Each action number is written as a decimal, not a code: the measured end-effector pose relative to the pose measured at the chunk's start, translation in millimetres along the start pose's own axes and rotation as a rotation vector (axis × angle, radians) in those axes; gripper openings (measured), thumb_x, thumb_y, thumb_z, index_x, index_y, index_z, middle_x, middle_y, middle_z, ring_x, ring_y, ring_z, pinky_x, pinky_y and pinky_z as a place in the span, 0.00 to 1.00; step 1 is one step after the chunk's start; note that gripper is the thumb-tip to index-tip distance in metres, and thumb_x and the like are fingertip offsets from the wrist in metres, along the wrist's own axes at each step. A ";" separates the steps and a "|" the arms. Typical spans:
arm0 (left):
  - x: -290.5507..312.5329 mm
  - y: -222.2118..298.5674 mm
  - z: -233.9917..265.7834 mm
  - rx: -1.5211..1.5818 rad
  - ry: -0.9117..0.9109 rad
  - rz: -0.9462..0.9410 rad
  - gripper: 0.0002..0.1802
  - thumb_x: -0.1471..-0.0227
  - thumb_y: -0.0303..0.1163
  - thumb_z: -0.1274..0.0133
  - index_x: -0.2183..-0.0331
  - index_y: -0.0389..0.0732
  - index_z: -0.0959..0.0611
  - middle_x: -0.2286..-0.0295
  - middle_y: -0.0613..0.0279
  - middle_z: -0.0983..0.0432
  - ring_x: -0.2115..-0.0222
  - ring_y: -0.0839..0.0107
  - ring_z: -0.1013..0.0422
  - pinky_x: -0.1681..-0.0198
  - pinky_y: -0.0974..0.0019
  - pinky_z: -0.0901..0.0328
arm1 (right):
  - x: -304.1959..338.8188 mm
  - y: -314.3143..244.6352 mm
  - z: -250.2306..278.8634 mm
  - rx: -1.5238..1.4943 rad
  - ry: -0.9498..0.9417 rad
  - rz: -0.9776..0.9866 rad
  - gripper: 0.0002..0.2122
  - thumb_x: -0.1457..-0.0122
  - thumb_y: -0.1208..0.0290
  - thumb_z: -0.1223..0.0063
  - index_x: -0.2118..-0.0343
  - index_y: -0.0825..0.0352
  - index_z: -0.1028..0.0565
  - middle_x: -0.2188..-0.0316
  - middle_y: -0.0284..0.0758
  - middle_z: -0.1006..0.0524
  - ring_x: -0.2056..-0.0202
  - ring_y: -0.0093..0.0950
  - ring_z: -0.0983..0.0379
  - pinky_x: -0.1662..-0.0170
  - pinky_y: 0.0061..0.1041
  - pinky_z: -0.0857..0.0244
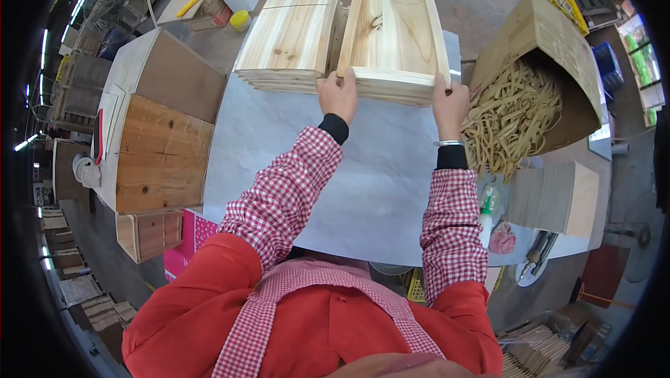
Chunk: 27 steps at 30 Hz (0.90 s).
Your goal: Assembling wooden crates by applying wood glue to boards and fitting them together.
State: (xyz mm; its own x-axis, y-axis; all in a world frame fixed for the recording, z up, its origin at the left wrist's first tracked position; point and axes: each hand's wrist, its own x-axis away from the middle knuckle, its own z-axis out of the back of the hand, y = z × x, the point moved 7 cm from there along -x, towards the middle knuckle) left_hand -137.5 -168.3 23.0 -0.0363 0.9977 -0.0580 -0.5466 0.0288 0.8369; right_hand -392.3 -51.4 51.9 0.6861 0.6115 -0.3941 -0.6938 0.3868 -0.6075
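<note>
Both my arms reach forward over the table (377, 169), which has a pale grey top. My left hand (338, 95) grips the near left corner of a shallow wooden tray (391, 26) with a raised rim. At its near right corner, my right hand (450, 108) is closed around the rim. The tray lies on top of a pile of similar wooden pieces, and their layered edges show beneath it. Just left of it stands a second stack of wooden panels (289, 40). The fingertips under the tray are hidden.
On the right, a cardboard box (558, 33) lies tipped, with tan flat strips (513, 116) spilling out. Nearer are a stack of grey sheets (544, 197), a green-capped bottle (485, 217) and a pink cloth (502, 238). A large wooden box (164, 151) stands left; a yellow tub (241, 20) sits behind.
</note>
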 end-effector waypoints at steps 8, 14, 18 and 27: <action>65.5 -8.1 22.0 0.621 -0.157 0.128 0.18 0.43 0.34 0.50 0.55 0.31 0.25 0.67 0.62 0.26 0.67 0.73 0.32 0.60 0.68 0.36 | 66.8 23.9 18.4 -0.375 -0.077 -0.209 0.17 0.44 0.62 0.45 0.79 0.74 0.28 0.83 0.40 0.29 0.80 0.35 0.34 0.73 0.32 0.39; 153.4 -55.8 93.6 1.183 -0.308 0.611 0.23 0.45 0.29 0.49 0.48 0.36 0.32 0.56 0.58 0.29 0.60 0.70 0.28 0.56 0.65 0.31 | 211.7 -5.5 80.3 -0.919 -0.162 -0.493 0.17 0.42 0.71 0.49 0.54 0.76 0.33 0.65 0.35 0.26 0.65 0.21 0.31 0.67 0.20 0.36; 217.6 -103.4 93.2 1.449 -0.608 0.917 0.21 0.44 0.27 0.49 0.49 0.37 0.32 0.54 0.57 0.30 0.57 0.68 0.29 0.53 0.61 0.30 | 287.0 -3.6 83.8 -0.893 -0.366 -0.477 0.18 0.41 0.72 0.50 0.51 0.76 0.35 0.58 0.37 0.28 0.58 0.22 0.33 0.58 0.21 0.36; 309.4 -156.7 139.8 1.228 -0.874 0.647 0.20 0.43 0.26 0.52 0.49 0.36 0.32 0.53 0.56 0.30 0.52 0.64 0.30 0.48 0.57 0.32 | 420.1 -10.0 102.4 -0.764 -0.475 -0.417 0.17 0.39 0.69 0.49 0.52 0.76 0.33 0.58 0.38 0.26 0.57 0.23 0.32 0.53 0.22 0.38</action>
State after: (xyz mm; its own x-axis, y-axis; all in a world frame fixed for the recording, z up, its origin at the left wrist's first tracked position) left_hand 53.9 144.6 -50.0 0.7075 0.5807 0.4027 0.3388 -0.7788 0.5278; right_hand -119.6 272.4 -37.0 0.5683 0.8053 0.1686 0.0257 0.1875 -0.9819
